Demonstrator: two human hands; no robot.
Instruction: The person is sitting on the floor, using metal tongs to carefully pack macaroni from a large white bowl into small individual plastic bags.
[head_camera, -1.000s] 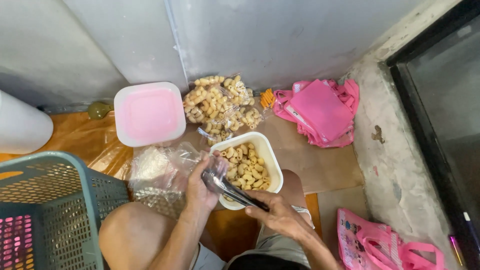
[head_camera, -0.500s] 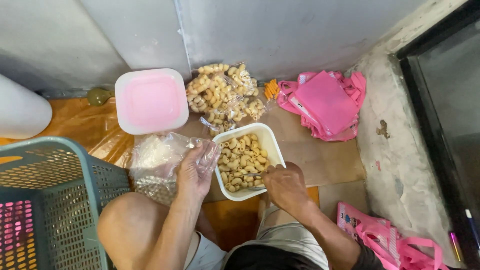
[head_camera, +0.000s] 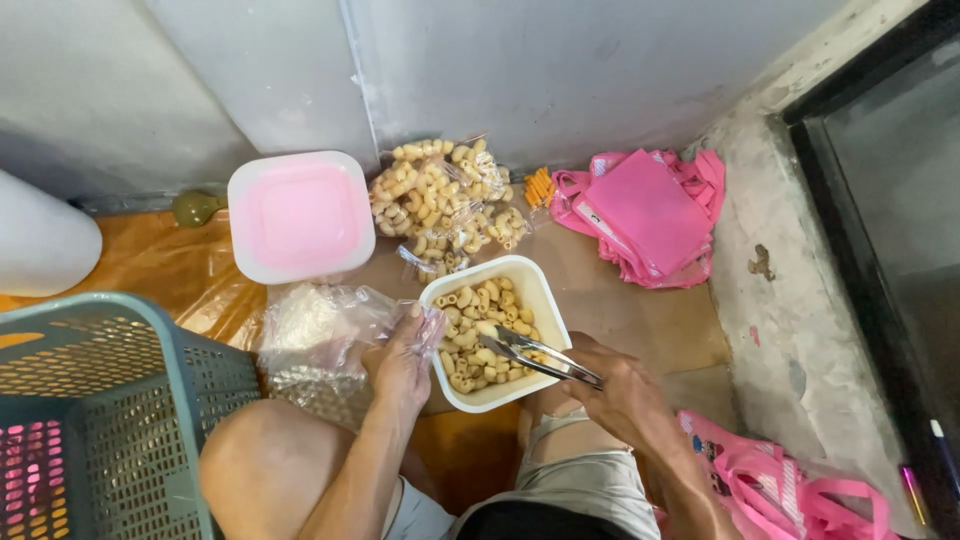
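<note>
**On the floor by the wall: tongs in the tub, bag held at its rim**

At the middle of the brown floor covering (head_camera: 640, 330) sits a white square tub (head_camera: 545, 310), filled with pale curled snack pieces (head_camera: 478, 335). The tub rests just in front of the person's knees.

Right hand (head_camera: 625, 395): fingers curled snugly around the handle end of metal tongs (head_camera: 535, 355). The tong tips lie narrow, nearly together, down among the snack pieces near the tub's centre. Whether they pinch a piece, cannot tell.

Left hand (head_camera: 400, 365): at the tub's left rim, fingers loosely bent, gripping the mouth of a clear plastic bag (head_camera: 320, 335). Thumb side touches the tub edge. The bag spreads crumpled to the left, over the covering and against the left knee.

Around:
- Pink-and-white square lid (head_camera: 300, 215) lies flat toward the far left of the covering, near the wall.
- Filled clear bags of the same snack (head_camera: 440, 195) are heaped just beside the lid, touching the wall base, just behind the tub.
- Pink cloth bags (head_camera: 645, 210) are piled at the far right edge of the covering.
- More pink bags (head_camera: 770, 475) lie at the near right, beside the right forearm.
- Teal mesh basket (head_camera: 110, 400) stands at the near left corner, close to the left knee.
- White rounded container (head_camera: 40, 245) at the far left edge, partly cut off.
</note>
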